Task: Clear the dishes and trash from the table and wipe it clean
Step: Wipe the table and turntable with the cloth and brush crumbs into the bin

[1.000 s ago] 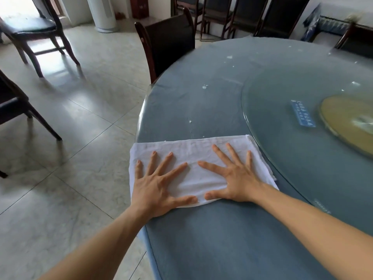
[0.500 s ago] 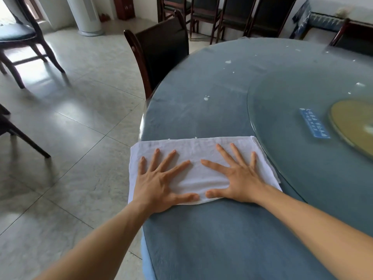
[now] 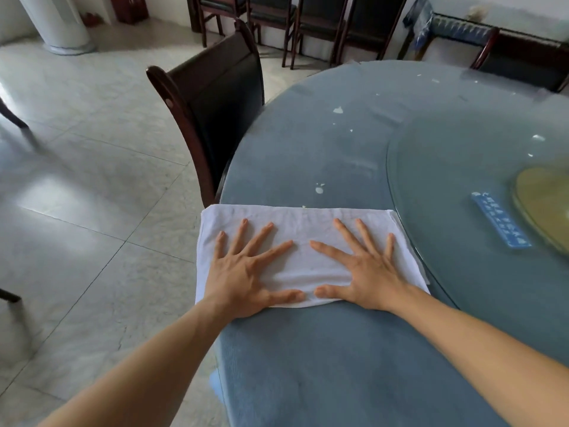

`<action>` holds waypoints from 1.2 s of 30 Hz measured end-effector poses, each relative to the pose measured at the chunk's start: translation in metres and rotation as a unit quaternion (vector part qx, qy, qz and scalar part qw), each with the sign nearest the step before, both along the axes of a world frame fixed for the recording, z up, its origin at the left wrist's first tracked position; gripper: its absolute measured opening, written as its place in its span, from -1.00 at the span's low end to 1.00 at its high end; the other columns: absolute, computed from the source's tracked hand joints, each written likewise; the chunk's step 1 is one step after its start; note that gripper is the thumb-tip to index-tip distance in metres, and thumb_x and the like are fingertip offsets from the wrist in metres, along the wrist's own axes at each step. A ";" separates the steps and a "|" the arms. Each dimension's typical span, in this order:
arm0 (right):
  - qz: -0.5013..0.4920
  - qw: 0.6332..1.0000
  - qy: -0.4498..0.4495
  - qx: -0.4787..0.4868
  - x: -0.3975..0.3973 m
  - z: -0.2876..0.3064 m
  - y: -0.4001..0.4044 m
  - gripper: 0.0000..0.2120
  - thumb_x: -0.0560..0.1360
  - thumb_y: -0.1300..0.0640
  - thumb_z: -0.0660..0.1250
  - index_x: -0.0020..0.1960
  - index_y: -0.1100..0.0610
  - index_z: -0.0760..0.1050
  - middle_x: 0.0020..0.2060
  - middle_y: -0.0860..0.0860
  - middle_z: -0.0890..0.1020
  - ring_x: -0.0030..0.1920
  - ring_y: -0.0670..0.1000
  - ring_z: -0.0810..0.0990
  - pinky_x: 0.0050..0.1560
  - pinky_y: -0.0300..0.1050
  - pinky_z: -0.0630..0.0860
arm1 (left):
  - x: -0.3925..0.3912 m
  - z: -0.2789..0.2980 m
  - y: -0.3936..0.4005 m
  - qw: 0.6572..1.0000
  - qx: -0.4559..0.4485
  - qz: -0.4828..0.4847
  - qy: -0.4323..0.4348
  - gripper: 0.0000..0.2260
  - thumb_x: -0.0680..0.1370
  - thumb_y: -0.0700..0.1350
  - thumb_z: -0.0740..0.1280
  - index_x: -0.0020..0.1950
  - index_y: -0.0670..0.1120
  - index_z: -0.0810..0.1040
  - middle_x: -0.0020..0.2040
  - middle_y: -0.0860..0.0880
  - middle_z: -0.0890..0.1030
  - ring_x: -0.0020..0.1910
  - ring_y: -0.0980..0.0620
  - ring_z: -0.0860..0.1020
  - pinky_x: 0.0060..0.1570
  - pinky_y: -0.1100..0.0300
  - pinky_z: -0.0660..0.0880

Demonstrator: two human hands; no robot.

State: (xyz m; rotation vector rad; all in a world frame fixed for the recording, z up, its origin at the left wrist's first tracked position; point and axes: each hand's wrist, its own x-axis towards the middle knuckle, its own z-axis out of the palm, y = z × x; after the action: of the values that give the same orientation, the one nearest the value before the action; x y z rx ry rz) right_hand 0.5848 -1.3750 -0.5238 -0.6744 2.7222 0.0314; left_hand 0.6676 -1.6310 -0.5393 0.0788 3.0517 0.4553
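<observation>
Since a moment ago, the white cloth (image 3: pixel 308 241) and both hands have slid along the round blue bench (image 3: pixel 323 365), closer to a dark wooden chair (image 3: pixel 215 118) tucked against its left rim. The left hand (image 3: pixel 243 272) and right hand (image 3: pixel 366 272) lie side by side, palms down, fingers straight and spread wide, pressing the folded cloth flat; neither grip curls round anything. The cloth sits at the bench's near left edge, its left end reaching the rim and its right corner touching the edge of a glass turntable (image 3: pixel 462 180).

No dishes are in view, so the step in hand looks like the wiping stage. Small white scraps (image 3: pixel 319 190) lie just beyond the cloth's far edge, and more are scattered farther off (image 3: pixel 338 110). A blue label (image 3: pixel 500 223) shows on the turntable.

The next move likely calls for pushing the cloth forward over those scraps with even downward pressure, gathering them rather than scattering them off the rim.
</observation>
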 end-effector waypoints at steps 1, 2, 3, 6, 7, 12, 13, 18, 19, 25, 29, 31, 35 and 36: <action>-0.008 1.000 0.003 -0.002 -0.007 -0.001 -0.005 -0.11 0.11 -0.80 -0.15 0.41 -0.68 -0.25 0.58 -0.24 -0.45 0.58 0.06 -0.51 0.42 0.61 -0.32 | -0.011 0.000 -0.006 1.000 0.001 -0.007 0.001 -0.16 0.24 0.73 -0.01 0.49 0.56 -0.11 0.64 0.25 -0.18 0.62 -0.03 -0.33 0.53 -0.24 -0.30; -0.016 1.000 0.004 -0.003 -0.014 -0.001 -0.010 -0.10 0.10 -0.80 -0.16 0.41 -0.68 -0.25 0.57 -0.25 -0.46 0.58 0.06 -0.51 0.42 0.61 -0.32 | -0.022 0.000 -0.012 1.000 0.003 -0.014 0.002 -0.16 0.25 0.73 -0.01 0.49 0.56 -0.10 0.64 0.25 -0.18 0.61 -0.03 -0.35 0.53 -0.24 -0.32; -0.024 1.000 0.005 -0.001 -0.020 -0.001 -0.014 -0.10 0.10 -0.80 -0.17 0.41 -0.68 -0.26 0.57 -0.25 -0.46 0.58 0.06 -0.51 0.42 0.61 -0.31 | -0.032 0.000 -0.018 1.000 0.005 -0.020 0.004 -0.16 0.25 0.73 0.00 0.50 0.55 -0.08 0.65 0.24 -0.17 0.61 -0.03 -0.35 0.52 -0.24 -0.33; -0.038 0.999 0.003 0.016 -0.036 0.000 -0.022 -0.12 0.11 -0.79 -0.16 0.40 -0.69 -0.29 0.56 -0.25 -0.48 0.57 0.05 -0.53 0.43 0.61 -0.29 | -0.056 -0.001 -0.027 0.999 0.005 -0.036 0.007 -0.16 0.25 0.73 0.00 0.50 0.54 -0.05 0.65 0.24 -0.14 0.61 -0.02 -0.34 0.52 -0.23 -0.34; -0.041 0.999 0.000 0.022 -0.041 0.001 -0.024 -0.13 0.12 -0.79 -0.15 0.39 -0.69 -0.30 0.56 -0.25 -0.48 0.57 0.04 -0.54 0.43 0.61 -0.29 | -0.061 -0.002 -0.029 0.999 0.008 -0.040 0.006 -0.15 0.25 0.73 0.00 0.50 0.54 -0.05 0.65 0.24 -0.13 0.62 -0.01 -0.33 0.52 -0.22 -0.34; -0.063 0.998 -0.004 0.025 -0.059 0.001 -0.035 -0.14 0.15 -0.78 -0.13 0.40 -0.68 -0.31 0.55 -0.25 -0.50 0.56 0.04 -0.56 0.43 0.60 -0.29 | -0.092 -0.002 -0.042 0.998 0.016 -0.059 0.000 -0.14 0.23 0.74 -0.01 0.50 0.54 -0.07 0.64 0.25 -0.18 0.61 0.02 -0.34 0.55 -0.14 -0.33; -0.066 0.997 -0.006 0.024 -0.063 0.002 -0.036 -0.14 0.17 -0.77 -0.10 0.41 -0.67 -0.30 0.55 -0.25 -0.50 0.56 0.04 -0.56 0.44 0.60 -0.30 | -0.098 -0.002 -0.044 0.998 0.016 -0.064 -0.003 -0.14 0.23 0.74 -0.01 0.50 0.55 -0.09 0.64 0.26 -0.20 0.60 0.03 -0.36 0.55 -0.14 -0.33; -0.087 0.996 -0.001 0.011 -0.079 0.001 -0.043 -0.14 0.17 -0.77 -0.09 0.42 -0.67 -0.28 0.56 -0.26 -0.47 0.57 0.04 -0.54 0.44 0.59 -0.31 | -0.126 -0.003 -0.052 0.996 0.011 -0.084 -0.006 -0.13 0.24 0.73 0.01 0.50 0.55 -0.11 0.63 0.27 -0.24 0.59 0.04 -0.40 0.54 -0.13 -0.36; -0.090 0.996 0.002 0.010 -0.083 0.001 -0.044 -0.14 0.17 -0.77 -0.10 0.42 -0.67 -0.28 0.56 -0.26 -0.47 0.57 0.05 -0.54 0.44 0.59 -0.31 | -0.131 -0.002 -0.053 0.996 0.012 -0.086 -0.006 -0.13 0.24 0.73 0.02 0.50 0.55 -0.11 0.63 0.27 -0.24 0.59 0.04 -0.39 0.54 -0.13 -0.36; -0.115 0.993 0.001 0.005 -0.111 -0.003 -0.052 -0.18 0.25 -0.74 0.01 0.41 -0.68 -0.27 0.55 -0.28 -0.47 0.58 0.05 -0.52 0.43 0.60 -0.32 | -0.173 -0.002 -0.064 0.994 0.010 -0.107 -0.015 -0.13 0.23 0.73 0.03 0.49 0.56 -0.12 0.62 0.28 -0.24 0.59 0.03 -0.39 0.54 -0.12 -0.36; -0.131 0.991 0.010 0.001 -0.148 -0.002 -0.060 -0.19 0.27 -0.72 0.03 0.41 -0.68 -0.28 0.57 -0.28 -0.45 0.59 0.06 -0.50 0.43 0.61 -0.32 | -0.219 0.002 -0.072 0.993 0.006 -0.118 -0.022 -0.12 0.19 0.74 0.04 0.47 0.58 -0.11 0.63 0.28 -0.22 0.60 0.05 -0.37 0.55 -0.12 -0.33; -0.135 0.991 0.013 -0.004 -0.168 -0.003 -0.063 -0.19 0.28 -0.73 0.02 0.42 -0.67 -0.28 0.57 -0.28 -0.45 0.59 0.06 -0.49 0.42 0.61 -0.31 | -0.244 0.003 -0.077 0.991 0.001 -0.128 -0.026 -0.12 0.19 0.74 0.05 0.46 0.59 -0.12 0.62 0.29 -0.22 0.60 0.06 -0.36 0.56 -0.12 -0.32; -0.160 0.986 0.024 -0.024 -0.203 -0.009 -0.070 -0.20 0.27 -0.73 0.02 0.41 -0.68 -0.26 0.59 -0.27 -0.41 0.60 0.06 -0.47 0.41 0.62 -0.33 | -0.296 0.000 -0.084 0.988 -0.014 -0.152 -0.023 -0.12 0.15 0.76 -0.01 0.44 0.62 -0.15 0.62 0.29 -0.22 0.61 0.06 -0.35 0.56 -0.13 -0.30; -0.166 0.986 0.025 -0.026 -0.213 -0.009 -0.071 -0.20 0.27 -0.73 0.02 0.41 -0.68 -0.25 0.59 -0.27 -0.41 0.60 0.06 -0.46 0.41 0.61 -0.33 | -0.308 0.000 -0.086 0.987 -0.015 -0.157 -0.019 -0.12 0.14 0.77 -0.03 0.44 0.62 -0.16 0.63 0.29 -0.22 0.61 0.06 -0.34 0.57 -0.13 -0.29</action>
State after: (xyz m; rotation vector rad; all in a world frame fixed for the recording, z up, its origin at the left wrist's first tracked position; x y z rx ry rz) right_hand 0.3720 -1.4458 -0.5333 -0.2293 2.8549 -0.1034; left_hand 0.3596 -1.7168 -0.5394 0.5343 2.9297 0.3808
